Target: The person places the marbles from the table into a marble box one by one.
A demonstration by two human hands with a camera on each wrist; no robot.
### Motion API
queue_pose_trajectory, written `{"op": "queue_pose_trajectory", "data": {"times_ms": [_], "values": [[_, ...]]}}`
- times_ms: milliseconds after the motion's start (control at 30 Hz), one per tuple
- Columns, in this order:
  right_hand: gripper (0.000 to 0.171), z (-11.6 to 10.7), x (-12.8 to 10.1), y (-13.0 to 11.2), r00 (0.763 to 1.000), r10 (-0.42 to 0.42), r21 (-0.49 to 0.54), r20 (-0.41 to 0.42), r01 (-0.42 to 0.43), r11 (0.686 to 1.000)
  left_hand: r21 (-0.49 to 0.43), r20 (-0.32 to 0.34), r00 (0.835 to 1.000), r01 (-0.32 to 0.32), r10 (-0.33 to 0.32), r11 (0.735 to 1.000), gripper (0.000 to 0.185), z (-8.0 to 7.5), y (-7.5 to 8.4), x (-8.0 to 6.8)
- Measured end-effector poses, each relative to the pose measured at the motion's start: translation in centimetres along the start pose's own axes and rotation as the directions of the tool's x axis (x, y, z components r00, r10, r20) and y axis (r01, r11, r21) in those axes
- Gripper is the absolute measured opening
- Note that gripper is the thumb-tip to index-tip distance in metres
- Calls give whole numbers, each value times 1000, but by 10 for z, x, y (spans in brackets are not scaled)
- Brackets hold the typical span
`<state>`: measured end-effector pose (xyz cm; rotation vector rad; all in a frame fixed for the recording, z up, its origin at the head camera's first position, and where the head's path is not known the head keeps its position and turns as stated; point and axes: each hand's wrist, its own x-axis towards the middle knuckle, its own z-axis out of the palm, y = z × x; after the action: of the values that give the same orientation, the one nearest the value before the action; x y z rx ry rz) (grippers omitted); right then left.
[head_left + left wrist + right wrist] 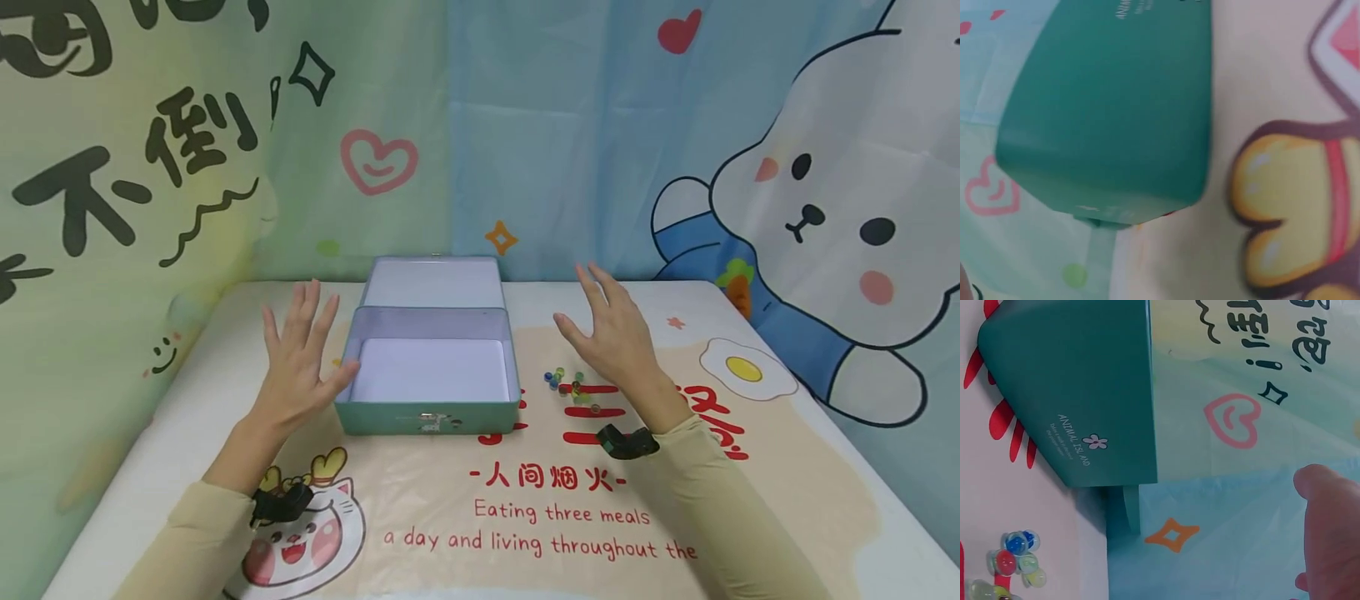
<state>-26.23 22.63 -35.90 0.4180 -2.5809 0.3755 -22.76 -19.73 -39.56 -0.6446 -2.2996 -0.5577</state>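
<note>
Tin box (427,367), teal, lid hinged back and open, sits mid-worktop w/ its front wall toward us; inside looks bare and pale. Small clasp at the front centre. In the right wrist view the box's side wall (1079,387) carries small print and a flower mark.

Handling, our judgement: thin sheet metal, so stiff but light, smooth painted walls likely slippery; rims may be sharp-ish. Best hold prob. the two short side walls, one hand each, or the lid's free edge for closing.

Left hand (300,358): fingers spread and straight, raised, thumb just at the box's left front corner; contact can't be told. Holds nothing. Right hand (611,333): also spread, fingers apart, raised beside the box's right side, not touching it. Nothing gripped.

Glass beads (570,387), mixed colours, in a loose cluster on the worktop betw. the box and the right hand, partly under the wrist. Seen also bottom left of the right wrist view (1016,559). We judge them hard, round, prone to roll.

Printed cloth (525,500) covers the worktop; cartoon backdrop (825,208) behind.
</note>
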Motion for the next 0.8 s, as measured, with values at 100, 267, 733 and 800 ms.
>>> {"op": "queue_pose_trajectory", "data": {"times_ms": [100, 267, 733, 800], "values": [[77, 3, -3, 3, 1000, 25, 12, 7, -25, 1000, -23, -5, 1000, 13, -13, 1000, 85, 5, 1, -7], [75, 9, -8, 9, 997, 70, 45, 17, -71, 996, -69, -29, 1000, 7, -9, 998, 86, 13, -2, -15], [75, 26, -20, 25, 992, 117, 111, 54, -123, 986, -219, -34, 999, 9, -17, 976, 97, 27, -20, -31], [74, 26, -17, 26, 991, 124, 134, 58, -131, 982, -229, -19, 1000, 13, -18, 973, 100, 26, -21, -31]]}}
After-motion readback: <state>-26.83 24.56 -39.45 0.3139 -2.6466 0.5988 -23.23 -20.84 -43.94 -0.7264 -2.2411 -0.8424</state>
